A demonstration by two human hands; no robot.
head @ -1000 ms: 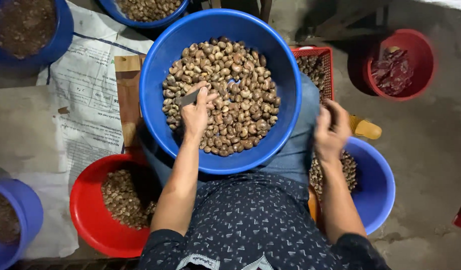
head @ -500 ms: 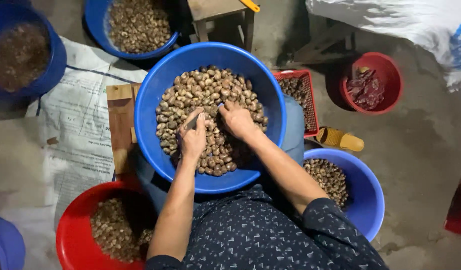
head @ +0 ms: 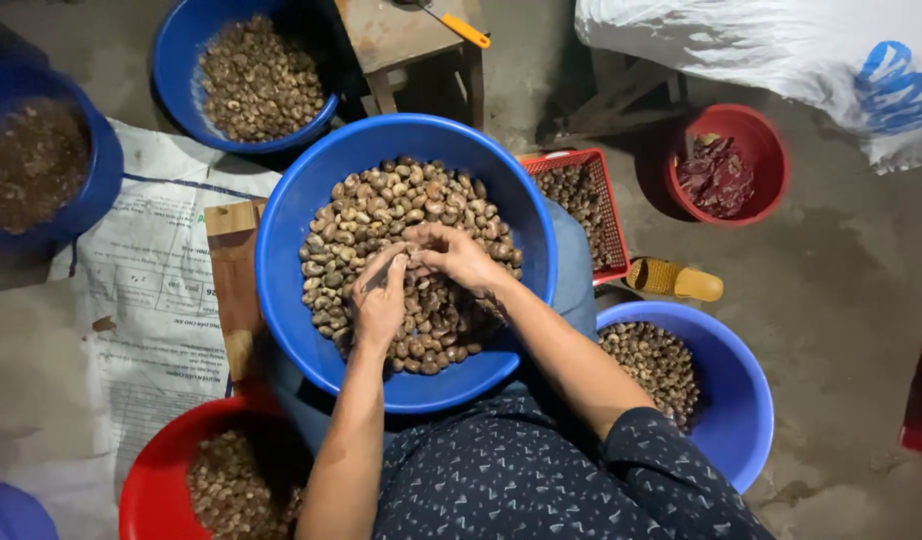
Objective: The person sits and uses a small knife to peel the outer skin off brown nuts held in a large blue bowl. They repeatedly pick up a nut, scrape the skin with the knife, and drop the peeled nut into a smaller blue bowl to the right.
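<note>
Over the big blue bowl (head: 281, 300) on my lap, my left hand (head: 379, 305) is closed on a small blade (head: 378, 274); my right hand (head: 459, 258) pinches a nut (head: 413, 262) just beside it, above the heaped nuts (head: 361, 215).

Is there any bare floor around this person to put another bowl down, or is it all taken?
Bare concrete shows on the right, between the red bowl, the yellow sandal and the lower right blue basin. A printed sack lies bare on the left. Close in it is crowded: both hands, left and right, work in the big blue basin, ringed by tubs.
</note>
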